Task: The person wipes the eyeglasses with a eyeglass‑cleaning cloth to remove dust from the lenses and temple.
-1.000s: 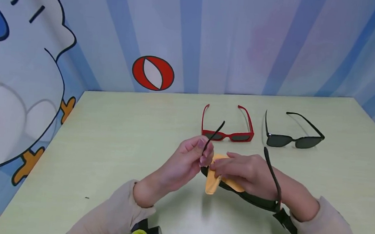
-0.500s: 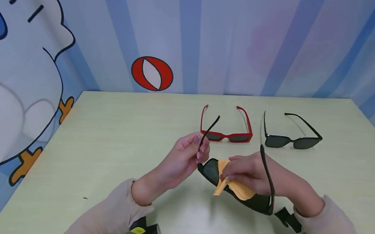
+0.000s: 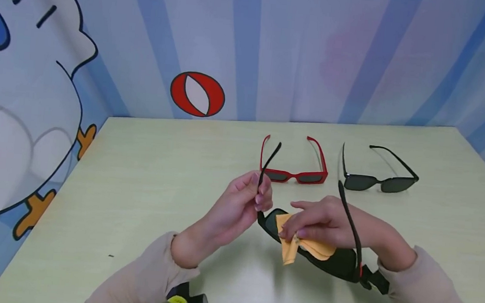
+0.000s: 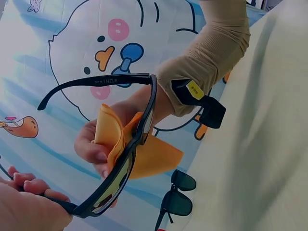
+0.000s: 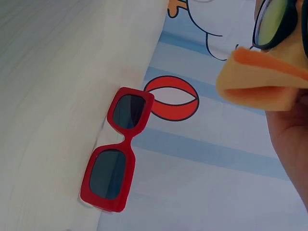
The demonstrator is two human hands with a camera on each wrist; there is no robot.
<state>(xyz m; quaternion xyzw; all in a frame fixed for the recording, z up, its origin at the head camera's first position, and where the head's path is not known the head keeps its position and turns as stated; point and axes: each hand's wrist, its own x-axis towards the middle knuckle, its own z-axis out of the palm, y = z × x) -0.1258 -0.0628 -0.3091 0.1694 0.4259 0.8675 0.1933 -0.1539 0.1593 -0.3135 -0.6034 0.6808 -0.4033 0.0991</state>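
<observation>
As cloth [image 3: 313,247] touches raised sunglasses [image 3: 339,264], the left hand [image 3: 237,206] pinches them; the right hand [image 3: 333,222] grips it

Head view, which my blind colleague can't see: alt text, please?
A person's left hand holds black sunglasses by one temple while the right hand holds an orange cloth against them. Behind, red-framed sunglasses and another black pair rest, temples unfolded, on a pale table.

On the pale surface [image 3: 171,174], red sunglasses [image 3: 294,176] sit at one o'clock, black sunglasses [image 3: 380,182] at two, both unfolded; toward eight lies a dark speck [image 3: 110,256], perhaps lint.
</observation>
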